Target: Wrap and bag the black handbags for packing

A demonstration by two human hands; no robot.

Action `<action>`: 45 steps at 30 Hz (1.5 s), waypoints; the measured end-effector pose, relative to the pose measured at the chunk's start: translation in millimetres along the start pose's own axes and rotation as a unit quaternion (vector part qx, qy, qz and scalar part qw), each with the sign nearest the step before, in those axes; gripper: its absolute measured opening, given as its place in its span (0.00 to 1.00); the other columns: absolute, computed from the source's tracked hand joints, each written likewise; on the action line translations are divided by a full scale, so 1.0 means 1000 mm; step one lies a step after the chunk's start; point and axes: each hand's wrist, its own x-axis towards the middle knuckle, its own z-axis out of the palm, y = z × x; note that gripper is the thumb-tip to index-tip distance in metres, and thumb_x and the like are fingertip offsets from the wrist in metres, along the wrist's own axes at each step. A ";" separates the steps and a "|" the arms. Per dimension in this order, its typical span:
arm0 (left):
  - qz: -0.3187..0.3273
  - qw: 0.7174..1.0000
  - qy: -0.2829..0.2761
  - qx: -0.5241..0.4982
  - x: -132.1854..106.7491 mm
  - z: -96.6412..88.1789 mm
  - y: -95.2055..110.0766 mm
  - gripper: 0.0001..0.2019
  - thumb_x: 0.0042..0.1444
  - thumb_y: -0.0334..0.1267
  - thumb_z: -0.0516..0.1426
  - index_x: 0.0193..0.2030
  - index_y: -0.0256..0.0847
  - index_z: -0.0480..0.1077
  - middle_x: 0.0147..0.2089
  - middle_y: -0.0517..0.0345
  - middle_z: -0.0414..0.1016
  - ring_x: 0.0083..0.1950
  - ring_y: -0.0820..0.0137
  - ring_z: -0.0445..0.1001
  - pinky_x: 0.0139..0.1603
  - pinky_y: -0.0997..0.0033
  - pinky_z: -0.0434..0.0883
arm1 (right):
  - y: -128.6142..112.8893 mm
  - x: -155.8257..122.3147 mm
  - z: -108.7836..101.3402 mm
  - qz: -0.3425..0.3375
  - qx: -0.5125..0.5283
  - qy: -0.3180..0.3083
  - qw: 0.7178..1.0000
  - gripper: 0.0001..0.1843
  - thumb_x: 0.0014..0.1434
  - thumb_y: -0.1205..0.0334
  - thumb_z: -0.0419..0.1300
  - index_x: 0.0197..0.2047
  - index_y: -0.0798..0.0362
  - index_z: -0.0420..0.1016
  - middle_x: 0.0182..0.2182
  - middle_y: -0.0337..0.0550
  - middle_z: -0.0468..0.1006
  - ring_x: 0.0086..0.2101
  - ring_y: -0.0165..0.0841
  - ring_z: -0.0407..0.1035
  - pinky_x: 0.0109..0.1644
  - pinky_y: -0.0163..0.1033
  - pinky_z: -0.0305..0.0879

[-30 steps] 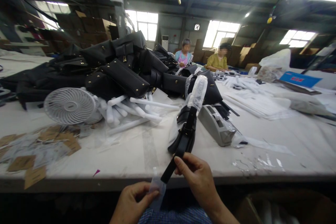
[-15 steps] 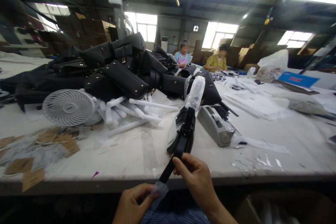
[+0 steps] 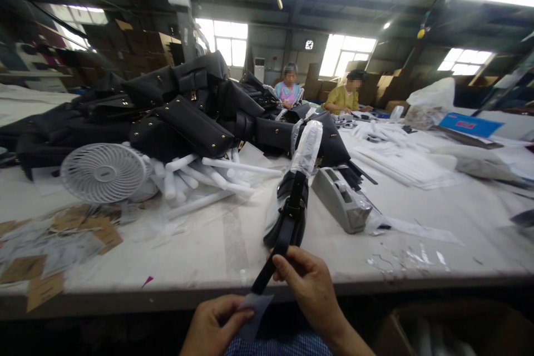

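Observation:
A black bag (image 3: pixel 298 200) stands near the table's front edge, its black strap (image 3: pixel 283 236) stretched toward me. The strap's upper part is covered by a white wrapping (image 3: pixel 307 147). My right hand (image 3: pixel 308 283) pinches the strap between thumb and fingers. Lower down, my left hand (image 3: pixel 221 317) is closed on a thin translucent sheet (image 3: pixel 256 311) at the strap's near end. Whether the left fingers also grip the strap beneath the sheet is hidden.
A heap of black bags (image 3: pixel 196 122) fills the left rear. In front are a white fan (image 3: pixel 104 172), white foam rods (image 3: pixel 208 178) and brown tags (image 3: pixel 45 283). A grey tape dispenser (image 3: pixel 342 200) stands right of the bag. Two people (image 3: pixel 287 89) sit across the table.
The translucent sheet at the strap's end now spreads flatter and wider from my left fingers. Both hands keep nearly the same places. The view has shifted slightly.

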 end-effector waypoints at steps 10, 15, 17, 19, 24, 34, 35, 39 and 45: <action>-0.041 0.997 -0.018 -0.068 0.004 0.003 0.000 0.14 0.48 0.47 0.65 0.32 0.37 0.81 0.32 0.51 0.83 0.34 0.63 0.78 0.36 0.72 0.69 | 0.001 0.002 -0.001 -0.012 0.012 -0.007 1.000 0.15 0.61 0.50 0.62 0.34 0.54 0.81 0.23 0.40 0.78 0.26 0.31 0.72 0.31 0.32 0.65; -0.048 0.996 -0.025 -0.076 0.005 0.004 0.001 0.18 0.46 0.51 0.66 0.33 0.36 0.81 0.32 0.50 0.83 0.35 0.62 0.78 0.37 0.70 0.70 | 0.002 0.001 -0.002 -0.014 -0.007 -0.009 1.000 0.16 0.61 0.50 0.62 0.32 0.55 0.80 0.22 0.40 0.77 0.26 0.32 0.71 0.31 0.32 0.65; -0.047 0.996 -0.021 -0.079 0.006 0.004 0.001 0.18 0.46 0.52 0.66 0.33 0.36 0.81 0.32 0.50 0.83 0.34 0.62 0.78 0.37 0.70 0.70 | 0.001 0.001 -0.002 -0.012 -0.016 -0.011 1.000 0.17 0.61 0.49 0.61 0.31 0.55 0.79 0.22 0.40 0.77 0.26 0.32 0.71 0.32 0.33 0.65; -0.046 0.996 -0.014 -0.081 0.006 0.004 0.003 0.17 0.46 0.51 0.66 0.33 0.36 0.81 0.31 0.52 0.83 0.33 0.63 0.78 0.35 0.71 0.70 | 0.001 0.001 -0.003 -0.015 -0.022 -0.014 1.000 0.17 0.61 0.50 0.61 0.30 0.55 0.79 0.22 0.39 0.76 0.26 0.32 0.71 0.32 0.33 0.65; -0.048 0.995 -0.011 -0.089 0.006 0.003 0.006 0.18 0.47 0.51 0.65 0.37 0.38 0.82 0.34 0.52 0.83 0.36 0.61 0.79 0.38 0.70 0.71 | 0.000 0.003 -0.005 -0.031 -0.030 -0.019 0.999 0.16 0.62 0.51 0.62 0.29 0.54 0.78 0.22 0.39 0.76 0.27 0.31 0.71 0.32 0.33 0.65; -0.042 0.996 0.034 -0.069 0.005 0.003 0.001 0.18 0.44 0.53 0.67 0.26 0.37 0.78 0.27 0.53 0.81 0.29 0.66 0.77 0.32 0.74 0.71 | 0.001 0.001 -0.007 -0.031 -0.023 -0.008 0.999 0.16 0.62 0.51 0.61 0.33 0.54 0.81 0.23 0.40 0.77 0.27 0.32 0.72 0.33 0.34 0.66; -0.038 0.996 0.041 -0.072 0.004 0.003 0.002 0.18 0.44 0.52 0.68 0.26 0.37 0.78 0.27 0.53 0.81 0.30 0.65 0.77 0.33 0.73 0.71 | 0.001 0.001 -0.007 -0.030 -0.021 -0.007 0.999 0.16 0.62 0.50 0.61 0.33 0.54 0.81 0.23 0.40 0.77 0.27 0.32 0.72 0.33 0.33 0.66; -0.035 0.996 0.060 -0.061 0.002 0.003 0.007 0.17 0.44 0.52 0.68 0.27 0.38 0.79 0.28 0.53 0.82 0.33 0.62 0.79 0.37 0.71 0.74 | 0.000 0.000 -0.006 -0.025 -0.003 -0.001 1.000 0.16 0.61 0.50 0.62 0.35 0.54 0.81 0.23 0.40 0.78 0.26 0.32 0.73 0.31 0.33 0.67; -0.030 0.997 0.043 -0.054 0.003 0.005 0.005 0.17 0.47 0.53 0.66 0.31 0.40 0.81 0.31 0.52 0.83 0.35 0.61 0.79 0.40 0.70 0.74 | 0.000 0.000 -0.004 -0.032 0.000 0.003 0.999 0.14 0.61 0.50 0.62 0.37 0.53 0.81 0.23 0.40 0.78 0.26 0.33 0.73 0.31 0.33 0.68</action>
